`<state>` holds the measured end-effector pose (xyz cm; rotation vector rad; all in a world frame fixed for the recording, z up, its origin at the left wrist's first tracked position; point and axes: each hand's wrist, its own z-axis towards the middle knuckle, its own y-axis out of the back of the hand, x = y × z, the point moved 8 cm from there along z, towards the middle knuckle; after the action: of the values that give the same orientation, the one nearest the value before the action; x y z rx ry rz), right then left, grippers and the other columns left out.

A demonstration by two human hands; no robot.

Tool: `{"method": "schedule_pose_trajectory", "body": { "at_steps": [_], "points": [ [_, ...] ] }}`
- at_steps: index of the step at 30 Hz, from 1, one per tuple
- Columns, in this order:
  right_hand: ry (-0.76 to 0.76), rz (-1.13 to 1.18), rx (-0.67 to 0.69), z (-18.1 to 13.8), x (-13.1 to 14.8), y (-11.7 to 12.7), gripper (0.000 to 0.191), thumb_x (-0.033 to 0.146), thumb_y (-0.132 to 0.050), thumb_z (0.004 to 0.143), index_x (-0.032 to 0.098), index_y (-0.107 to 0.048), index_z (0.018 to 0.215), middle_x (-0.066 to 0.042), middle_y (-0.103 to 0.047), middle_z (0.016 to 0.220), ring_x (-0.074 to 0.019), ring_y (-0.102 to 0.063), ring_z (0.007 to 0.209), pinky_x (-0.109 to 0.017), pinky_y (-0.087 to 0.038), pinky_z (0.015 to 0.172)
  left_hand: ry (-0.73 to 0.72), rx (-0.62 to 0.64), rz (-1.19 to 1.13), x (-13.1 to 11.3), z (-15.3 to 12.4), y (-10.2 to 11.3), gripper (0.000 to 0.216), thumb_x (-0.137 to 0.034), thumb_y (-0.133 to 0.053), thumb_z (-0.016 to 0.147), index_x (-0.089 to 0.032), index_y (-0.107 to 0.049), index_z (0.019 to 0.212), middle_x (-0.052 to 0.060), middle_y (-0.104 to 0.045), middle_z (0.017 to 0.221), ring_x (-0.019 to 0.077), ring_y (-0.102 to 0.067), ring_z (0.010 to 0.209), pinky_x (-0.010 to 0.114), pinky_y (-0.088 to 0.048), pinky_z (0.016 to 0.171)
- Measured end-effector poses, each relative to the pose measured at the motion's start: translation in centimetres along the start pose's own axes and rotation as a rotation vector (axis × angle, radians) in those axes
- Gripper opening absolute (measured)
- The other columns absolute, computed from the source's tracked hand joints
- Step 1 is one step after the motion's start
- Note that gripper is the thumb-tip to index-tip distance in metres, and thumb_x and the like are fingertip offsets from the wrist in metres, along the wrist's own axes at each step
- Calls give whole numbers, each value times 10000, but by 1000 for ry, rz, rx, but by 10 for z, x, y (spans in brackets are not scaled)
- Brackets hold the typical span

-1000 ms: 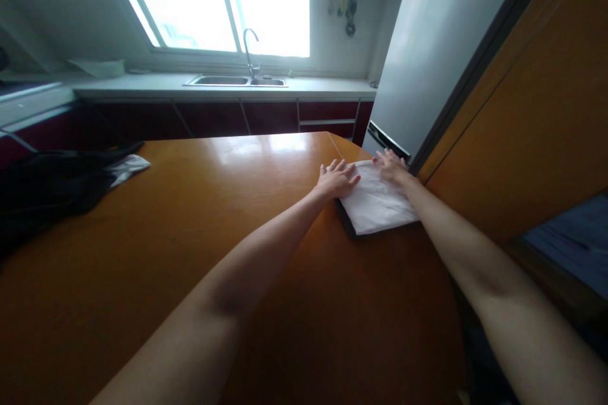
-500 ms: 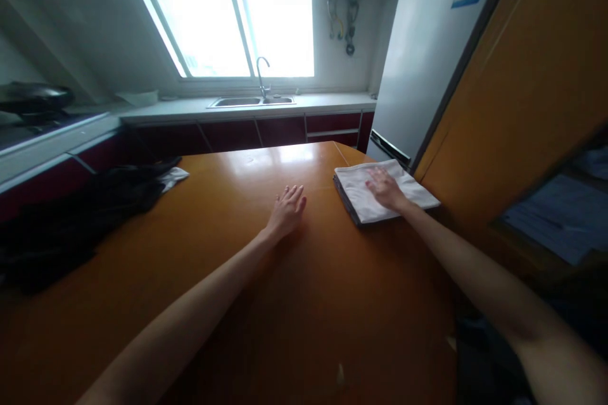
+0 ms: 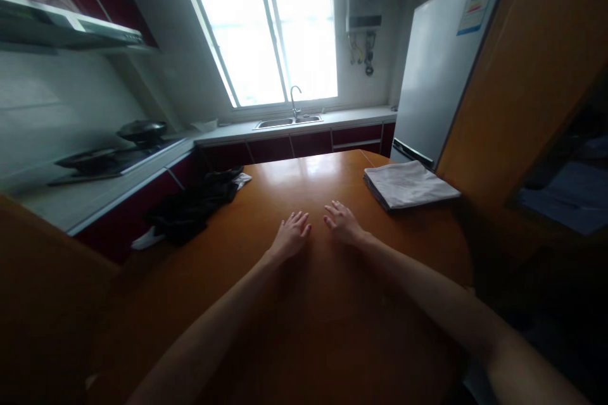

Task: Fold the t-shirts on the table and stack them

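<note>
Both of my hands lie over the middle of the wooden table [image 3: 304, 304], side by side with a small gap. My left hand [image 3: 291, 234] is flat with fingers stretched out and holds nothing. Fingers apart, my right hand [image 3: 344, 223] rests just to its right, also holding nothing. Beyond it, on the table's right side, is a folded stack of cloth [image 3: 412, 185], white on top with dark layers underneath; no hand touches it. A heap of black clothing [image 3: 190, 209] with white bits lies at the table's left edge.
Along the far wall runs a counter with a double sink [image 3: 288, 121] and tap under a window. A stove with pans [image 3: 142, 131] stands at the left. At the right are a fridge [image 3: 439, 69] and a wooden panel [image 3: 513, 95].
My right hand has come off the folded cloth stack and moved left to the table beside my left hand. The camera view has turned left and up, showing more of the stove.
</note>
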<state>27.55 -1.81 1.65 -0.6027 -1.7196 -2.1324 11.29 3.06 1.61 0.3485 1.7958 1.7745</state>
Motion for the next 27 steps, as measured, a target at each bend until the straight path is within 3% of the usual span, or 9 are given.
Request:
{"method": "schedule_pose_trajectory", "body": {
  "at_steps": [4, 9, 27],
  "points": [
    [-64, 18, 67, 3, 25, -35, 564, 453, -421, 1029, 153, -483, 1503, -176, -312, 1646, -273, -259, 1530, -452, -207, 1220, 45, -42, 45, 25, -21, 3, 536, -412, -348, 1041, -219, -441, 1532, 113, -353, 1633, 304, -254, 1537, 569, -219, 1223],
    [-148, -100, 37, 3, 36, -51, 556, 460, -391, 1029, 177, -481, 1499, -167, -305, 1651, -286, -219, 1542, -526, -104, 1232, 86, -64, 40, 45, -25, -5, 539, -425, -373, 1025, -236, -449, 1524, 111, -335, 1642, 299, -235, 1544, 578, -184, 1229],
    [-113, -247, 46, -2, 34, -59, 588, 452, -403, 1006, 173, -471, 1519, -175, -315, 1645, -302, -237, 1537, -523, -145, 1228, 57, -57, 22, 43, -34, -11, 562, -478, -376, 1021, -234, -458, 1520, 125, -318, 1649, 287, -252, 1537, 552, -172, 1239]
  ]
}}
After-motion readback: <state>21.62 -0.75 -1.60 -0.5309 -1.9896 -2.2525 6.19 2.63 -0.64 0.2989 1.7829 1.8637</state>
